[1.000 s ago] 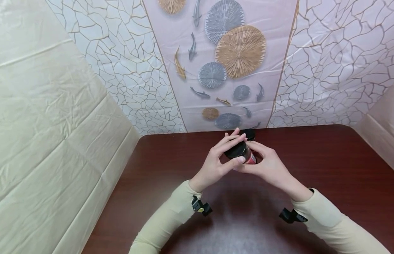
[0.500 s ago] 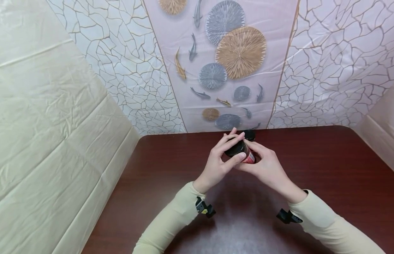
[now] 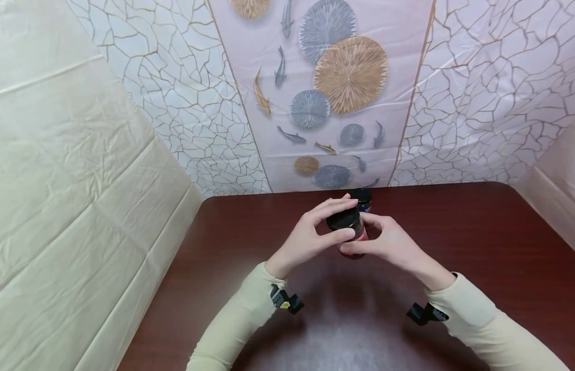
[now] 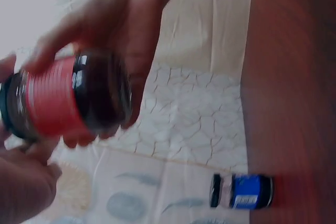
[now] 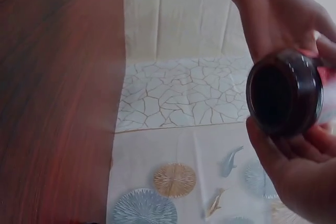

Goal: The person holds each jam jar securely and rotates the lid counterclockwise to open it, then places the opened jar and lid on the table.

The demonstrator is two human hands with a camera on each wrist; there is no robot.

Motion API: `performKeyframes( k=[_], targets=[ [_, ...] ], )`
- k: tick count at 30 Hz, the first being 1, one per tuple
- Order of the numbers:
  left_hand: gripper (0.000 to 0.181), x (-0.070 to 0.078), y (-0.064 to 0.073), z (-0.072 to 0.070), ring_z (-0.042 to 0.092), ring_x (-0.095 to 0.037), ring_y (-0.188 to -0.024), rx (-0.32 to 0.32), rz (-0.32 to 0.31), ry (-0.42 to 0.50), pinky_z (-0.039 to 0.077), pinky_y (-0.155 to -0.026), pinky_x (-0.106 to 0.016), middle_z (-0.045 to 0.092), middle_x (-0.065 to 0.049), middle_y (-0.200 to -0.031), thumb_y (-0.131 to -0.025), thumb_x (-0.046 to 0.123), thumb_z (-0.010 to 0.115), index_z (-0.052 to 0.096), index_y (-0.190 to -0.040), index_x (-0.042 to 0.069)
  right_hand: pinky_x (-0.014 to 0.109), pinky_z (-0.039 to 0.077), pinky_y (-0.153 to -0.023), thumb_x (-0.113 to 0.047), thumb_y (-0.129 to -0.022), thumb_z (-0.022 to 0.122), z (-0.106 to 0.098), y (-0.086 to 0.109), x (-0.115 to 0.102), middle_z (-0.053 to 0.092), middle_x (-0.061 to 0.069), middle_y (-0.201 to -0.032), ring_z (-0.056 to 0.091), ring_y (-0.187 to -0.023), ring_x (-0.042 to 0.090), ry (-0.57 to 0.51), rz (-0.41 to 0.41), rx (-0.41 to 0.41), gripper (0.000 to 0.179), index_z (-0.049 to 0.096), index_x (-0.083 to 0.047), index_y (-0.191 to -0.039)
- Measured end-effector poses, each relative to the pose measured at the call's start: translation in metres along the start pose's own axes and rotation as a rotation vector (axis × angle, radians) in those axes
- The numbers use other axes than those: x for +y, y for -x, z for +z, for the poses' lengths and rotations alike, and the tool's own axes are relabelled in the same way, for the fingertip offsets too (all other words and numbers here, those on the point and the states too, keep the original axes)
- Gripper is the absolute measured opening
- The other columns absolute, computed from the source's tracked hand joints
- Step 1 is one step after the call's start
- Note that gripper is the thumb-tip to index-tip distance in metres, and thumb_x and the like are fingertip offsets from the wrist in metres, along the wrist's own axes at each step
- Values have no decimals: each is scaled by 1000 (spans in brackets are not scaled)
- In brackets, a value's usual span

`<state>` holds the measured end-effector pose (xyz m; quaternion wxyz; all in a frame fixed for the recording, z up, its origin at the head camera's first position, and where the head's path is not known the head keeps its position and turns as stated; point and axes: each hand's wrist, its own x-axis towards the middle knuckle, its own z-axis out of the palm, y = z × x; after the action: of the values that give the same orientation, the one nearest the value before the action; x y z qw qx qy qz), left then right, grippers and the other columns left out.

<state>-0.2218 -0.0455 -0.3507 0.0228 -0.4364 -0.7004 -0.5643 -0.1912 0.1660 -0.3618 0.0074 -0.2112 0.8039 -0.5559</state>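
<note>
A glass jar (image 3: pixel 345 218) with a black lid and a red label is held between both hands above the table, tilted. My left hand (image 3: pixel 307 237) grips it around the lid, thumb on the near side and fingers on the far side. Lower down, my right hand (image 3: pixel 393 246) grips the jar body, its thumb across the front. The left wrist view shows the red label (image 4: pixel 52 98) and the jar's dark base pointing right. In the right wrist view, the base (image 5: pixel 273 98) faces the camera.
A second jar (image 4: pixel 245 191) with a blue label and black lid stands near the table's back edge, partly hidden behind the hands in the head view. The dark red-brown table (image 3: pixel 477 242) meets a patterned cloth backdrop (image 3: pixel 310 111).
The red-label jar has come lower and more upright, showing more of its lower part. My left fingers have shifted around the lid, and more of the blue-label jar shows behind.
</note>
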Motion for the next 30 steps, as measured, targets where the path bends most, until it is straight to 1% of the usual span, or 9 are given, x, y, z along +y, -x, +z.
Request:
performKeyframes(
  k=[2, 5, 9, 14, 18, 21, 25, 27, 30],
  targets=[
    [53, 1, 2, -6, 42, -14, -141, -67, 41, -15, 33, -116, -35, 54, 8, -145, -92, 10, 75, 60, -142, 13, 29, 51, -62, -20, -81, 86, -1, 0, 0, 63, 4, -80, 59, -75, 17, -26, -9, -55, 30, 68, -14, -105],
    [55, 5, 4, -14, 43, -16, -139, -180, 126, -35, 32, -117, -37, 55, 1, -147, -90, 6, 76, 58, -142, 5, 29, 53, -64, -14, -80, 85, -2, 1, 3, 68, 3, -84, 61, -77, 15, -66, -48, -141, 33, 70, -7, -109],
    [58, 10, 4, -20, 42, -19, -142, -296, 214, -42, 30, -119, -40, 52, -6, -150, -87, 4, 78, 56, -141, -1, 27, 51, -63, -10, -78, 83, -3, 2, 5, 69, 2, -86, 60, -74, 12, -122, -111, -225, 38, 67, 4, -109],
    [61, 14, 4, -22, 42, -19, -141, -364, 228, -20, 31, -118, -40, 51, -11, -150, -85, 3, 80, 55, -140, -5, 25, 51, -63, -10, -77, 84, -4, 2, 6, 70, 0, -86, 60, -73, 9, -197, -155, -303, 40, 65, 9, -107],
    [61, 16, 7, -21, 45, -18, -138, -359, 196, -13, 34, -116, -39, 55, -10, -145, -84, 4, 81, 56, -139, -4, 26, 51, -64, -10, -78, 83, -2, 2, 7, 71, -1, -88, 60, -75, 8, -228, -180, -349, 37, 66, 7, -106],
    [60, 17, 8, -20, 47, -17, -134, -323, 184, -27, 34, -116, -38, 57, -10, -141, -83, 3, 81, 58, -138, -4, 25, 52, -66, -9, -79, 83, -1, 1, 7, 72, -1, -91, 61, -78, 8, -234, -175, -334, 34, 68, 4, -106],
    [60, 17, 9, -19, 47, -18, -136, -268, 193, -48, 27, -120, -41, 58, -12, -141, -82, 2, 82, 58, -137, -5, 25, 55, -70, -6, -79, 82, 0, 2, 5, 72, 1, -95, 64, -81, 11, -251, -153, -296, 35, 68, 3, -109],
    [60, 17, 9, -18, 46, -19, -138, -241, 198, -48, 22, -122, -43, 58, -14, -141, -82, 1, 82, 58, -136, -6, 25, 55, -68, -4, -79, 81, 1, 2, 3, 72, 2, -93, 64, -79, 12, -254, -151, -282, 34, 68, 3, -109],
    [58, 17, 8, -16, 48, -21, -137, -205, 216, -37, 21, -122, -46, 59, -18, -139, -80, -2, 82, 59, -133, -10, 25, 54, -66, -3, -80, 81, 2, 3, 0, 70, 2, -90, 63, -76, 12, -248, -154, -259, 33, 68, -1, -110]
  ],
)
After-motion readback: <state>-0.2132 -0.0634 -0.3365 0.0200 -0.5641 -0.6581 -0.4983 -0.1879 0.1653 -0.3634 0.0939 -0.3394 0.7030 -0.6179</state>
